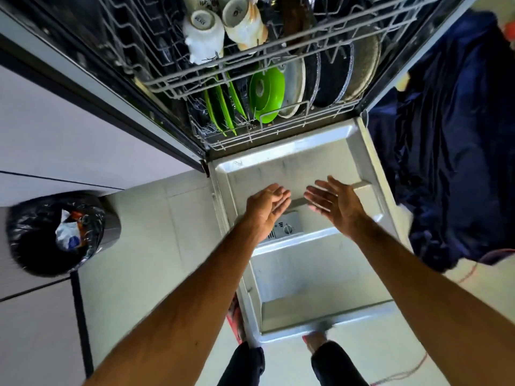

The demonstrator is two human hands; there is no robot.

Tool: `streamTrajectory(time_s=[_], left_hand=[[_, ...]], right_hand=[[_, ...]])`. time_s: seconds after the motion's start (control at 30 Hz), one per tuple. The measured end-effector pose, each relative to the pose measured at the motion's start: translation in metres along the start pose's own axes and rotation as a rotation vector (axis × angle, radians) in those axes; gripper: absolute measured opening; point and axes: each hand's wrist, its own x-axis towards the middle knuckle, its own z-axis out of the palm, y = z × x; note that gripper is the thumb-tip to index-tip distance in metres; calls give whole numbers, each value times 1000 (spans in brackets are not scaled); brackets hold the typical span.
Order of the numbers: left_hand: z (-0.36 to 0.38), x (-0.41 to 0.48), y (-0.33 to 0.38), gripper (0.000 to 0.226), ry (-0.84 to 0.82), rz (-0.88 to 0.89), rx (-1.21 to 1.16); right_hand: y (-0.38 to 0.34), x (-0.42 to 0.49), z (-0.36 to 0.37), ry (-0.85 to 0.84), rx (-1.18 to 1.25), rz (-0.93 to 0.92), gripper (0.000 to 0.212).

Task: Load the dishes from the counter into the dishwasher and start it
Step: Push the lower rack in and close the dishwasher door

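Note:
The dishwasher door (320, 274) lies folded down in front of me, its steel inner face up. My left hand (266, 206) and my right hand (333, 203) hover over it side by side, palms turned inward, fingers relaxed, holding nothing. Behind them the lower rack (237, 140) holds green plates (220, 110), a green bowl (266, 93), a pale plate (294, 87) and dark pans (334, 76). The upper rack (195, 84) carries white mugs (204, 33) standing upside down.
A bin lined with a black bag (55, 232) stands on the floor at left. Dark blue cloth (451, 140) is heaped to the right of the door. The detergent compartment (287, 228) sits below my hands. My legs and a foot (315, 341) show at the door's near edge.

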Motion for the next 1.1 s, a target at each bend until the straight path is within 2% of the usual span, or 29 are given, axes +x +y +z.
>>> streamTrajectory(time_s=[0.3,0.53,0.7,0.8,0.9,1.1], left_hand=[[-48,-76,-125,17,41,-161,234],[-82,-116,-226,23,131,-221,84],[-96,-137,-306,15,246,-243,1],[-104,-143,-354,33,284,-277,-67],[-110,-143,-390,51,327,-316,-208],[-135,-95,-432,68,449,-250,-552]], right_hand=[[78,-136,-96,62,28,100,46],[171,-192,-169,128,67,280,46],[206,-216,-212,111,99,288,43],[225,-224,-233,137,58,289,34],[250,-216,-253,246,161,290,37],[298,-155,-280,291,449,261,70]])
